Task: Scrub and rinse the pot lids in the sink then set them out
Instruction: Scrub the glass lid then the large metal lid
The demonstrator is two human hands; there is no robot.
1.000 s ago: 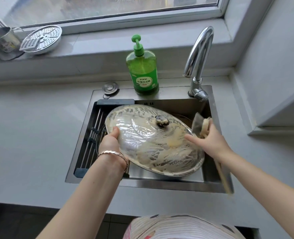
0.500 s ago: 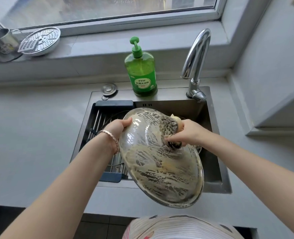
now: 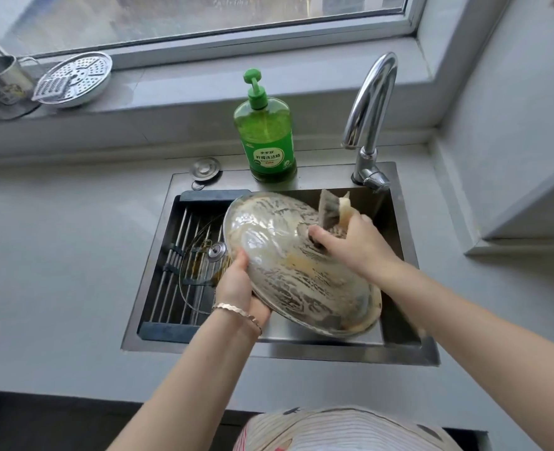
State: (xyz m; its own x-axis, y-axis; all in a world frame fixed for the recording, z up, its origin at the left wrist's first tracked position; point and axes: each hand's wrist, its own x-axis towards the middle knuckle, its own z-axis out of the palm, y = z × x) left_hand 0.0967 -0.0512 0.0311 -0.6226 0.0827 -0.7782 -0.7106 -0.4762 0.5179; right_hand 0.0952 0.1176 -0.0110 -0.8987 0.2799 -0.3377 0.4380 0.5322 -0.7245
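Holding the soapy glass lid (image 3: 301, 268) above the sink (image 3: 318, 349), the left hand (image 3: 236, 288) clamps its near-left rim, thumb on the domed face; the lid extends rightward from this grip. The right hand (image 3: 355, 244) curls around a sponge (image 3: 332, 208) pressed at the lid's centre. Domed face tilted toward the camera; long axis runs far-left to near-right. A second lid (image 3: 200, 265) lies on the rack (image 3: 171, 288).

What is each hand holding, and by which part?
The left hand grips the glass lid by its left rim; right hand grips a sponge by its lower end.
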